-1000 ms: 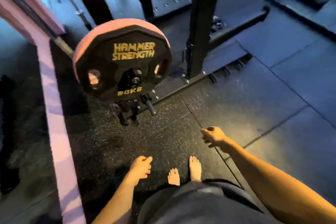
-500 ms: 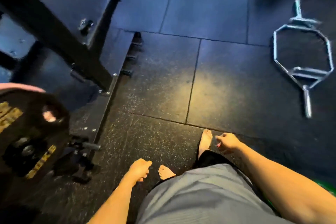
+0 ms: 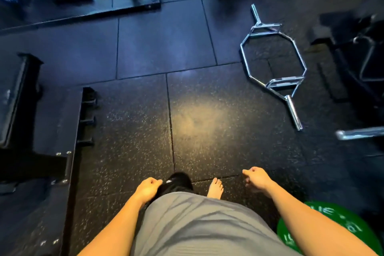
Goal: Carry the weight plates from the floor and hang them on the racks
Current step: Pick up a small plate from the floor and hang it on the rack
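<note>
Both hands, left hand (image 3: 148, 189) and right hand (image 3: 257, 178), hang loosely curled and empty, probably free to collect the green weight plate (image 3: 324, 233) half-hidden beneath the right arm.

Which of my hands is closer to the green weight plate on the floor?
Your right hand; the green weight plate lies under that forearm, while your left hand hangs across your body.

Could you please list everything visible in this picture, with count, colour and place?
green round weight plate: one, green, floor at lower right, partly behind the right forearm
chrome hexagonal trap bar: one, silver, floor at upper right
black steel rack base: one, black, left side
speckled black rubber floor tiles: several, black, underfoot
chrome bar end: one, silver, right edge
left hand: empty, loosely curled
right hand: empty, loosely curled
</note>
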Demonstrator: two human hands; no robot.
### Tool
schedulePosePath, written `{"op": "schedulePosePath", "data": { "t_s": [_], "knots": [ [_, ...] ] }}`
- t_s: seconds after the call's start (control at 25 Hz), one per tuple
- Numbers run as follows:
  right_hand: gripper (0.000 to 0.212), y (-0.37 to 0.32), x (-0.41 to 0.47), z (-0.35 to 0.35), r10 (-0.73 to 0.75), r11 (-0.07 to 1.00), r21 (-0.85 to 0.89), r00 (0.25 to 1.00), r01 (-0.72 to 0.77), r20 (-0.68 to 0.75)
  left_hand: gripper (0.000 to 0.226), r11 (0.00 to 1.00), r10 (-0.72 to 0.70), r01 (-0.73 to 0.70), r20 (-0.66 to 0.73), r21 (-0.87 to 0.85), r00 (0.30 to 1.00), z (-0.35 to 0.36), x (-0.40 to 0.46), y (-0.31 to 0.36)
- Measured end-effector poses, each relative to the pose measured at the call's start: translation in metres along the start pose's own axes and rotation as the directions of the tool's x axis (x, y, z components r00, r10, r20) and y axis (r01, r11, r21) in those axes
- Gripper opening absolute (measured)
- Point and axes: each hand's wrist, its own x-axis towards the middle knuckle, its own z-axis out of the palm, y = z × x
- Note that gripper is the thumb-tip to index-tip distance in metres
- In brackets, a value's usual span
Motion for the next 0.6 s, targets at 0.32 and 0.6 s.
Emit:
{"op": "schedulePosePath", "data": {
  "t_s": [0.32, 0.6],
  "knots": [
    [0.024, -0.125, 0.106, -0.067, 0.083, 0.991, -0.117, 0.993, -0.073, 0.088, 0.024, 0.997, -0.071, 0.072, 0.098, 0.001, 0.993, -0.062, 0.103, 0.119],
    [0.028, -0.369, 0.196, -0.142, -0.071, 0.991, -0.117, 0.997, 0.069, -0.011, 0.037, 0.996, 0.037, -0.035, 0.019, -0.080, 0.999, -0.230, 0.234, 0.296]
  ]
}}
